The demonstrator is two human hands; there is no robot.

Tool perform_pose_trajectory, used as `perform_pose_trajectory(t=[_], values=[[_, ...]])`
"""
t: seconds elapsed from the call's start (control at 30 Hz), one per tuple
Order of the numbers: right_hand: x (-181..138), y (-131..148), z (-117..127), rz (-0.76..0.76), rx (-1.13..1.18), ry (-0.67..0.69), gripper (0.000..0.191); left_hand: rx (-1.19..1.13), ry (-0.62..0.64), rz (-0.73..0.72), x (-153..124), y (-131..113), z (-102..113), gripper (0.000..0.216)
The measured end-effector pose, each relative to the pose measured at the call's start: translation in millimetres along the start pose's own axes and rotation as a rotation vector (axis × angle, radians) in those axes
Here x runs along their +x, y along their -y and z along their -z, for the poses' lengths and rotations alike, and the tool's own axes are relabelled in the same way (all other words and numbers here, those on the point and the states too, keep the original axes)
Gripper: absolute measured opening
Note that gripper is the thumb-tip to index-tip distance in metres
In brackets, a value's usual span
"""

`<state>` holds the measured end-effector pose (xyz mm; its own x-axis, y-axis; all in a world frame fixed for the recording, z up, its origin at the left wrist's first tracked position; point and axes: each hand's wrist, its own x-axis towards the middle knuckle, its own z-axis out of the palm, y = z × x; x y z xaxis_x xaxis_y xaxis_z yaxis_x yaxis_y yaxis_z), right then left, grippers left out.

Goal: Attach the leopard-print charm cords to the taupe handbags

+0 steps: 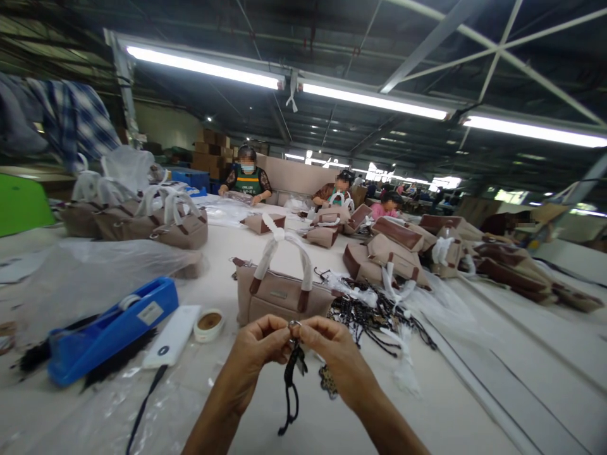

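My left hand and my right hand meet low in the middle of the head view. Both pinch a small metal ring, from which a black braided cord charm hangs down over the table. A patterned, flower-shaped piece shows beside my right hand; I cannot tell whether it is joined to the charm. Just beyond my hands a beige handbag with brown trim stands upright, its handles wrapped in white. To its right lies a tangled pile of black cord charms.
At left are a blue tape dispenser, a white power bank with a black cable, a tape roll and plastic film. Wrapped handbags stand behind. More bags lie at right. Several people sit across the table.
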<state>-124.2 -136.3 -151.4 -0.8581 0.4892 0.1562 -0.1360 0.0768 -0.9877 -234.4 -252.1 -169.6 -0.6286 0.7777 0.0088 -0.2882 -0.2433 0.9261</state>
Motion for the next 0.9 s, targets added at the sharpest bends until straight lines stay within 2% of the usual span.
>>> perform_pose_trajectory(t=[0.1,0.23,0.33,0.63,0.73,0.83,0.9], values=[[2.4,-3.3,0.2,-0.048,0.115,-0.024,0.024,0.074,-0.007,-0.065,3.1,3.4,2.5,0.027],[4.9,-9.9,-2.9,-0.139,0.368,0.013,0.028,0.078,-0.006,-0.056,5.1,5.2,3.9,0.031],[4.7,-11.8,-4.3,-0.214,0.477,0.021,0.032,0.072,-0.006,-0.050,5.1,4.9,3.3,0.030],[2.4,-10.9,-2.8,-0.251,0.509,0.020,0.034,0.134,0.015,-0.079,4.5,4.4,4.0,0.025],[3.3,-12.3,-2.3,-0.236,0.512,0.001,0.034,0.161,0.083,-0.124,4.4,5.3,3.3,0.023],[4.3,-14.5,-0.3,-0.218,0.520,-0.020,0.033,0.160,0.185,-0.143,2.8,6.1,-1.1,0.031],[4.1,-15.5,1.7,-0.206,0.519,-0.030,0.033,0.212,0.184,-0.149,1.9,6.3,-3.9,0.031]])
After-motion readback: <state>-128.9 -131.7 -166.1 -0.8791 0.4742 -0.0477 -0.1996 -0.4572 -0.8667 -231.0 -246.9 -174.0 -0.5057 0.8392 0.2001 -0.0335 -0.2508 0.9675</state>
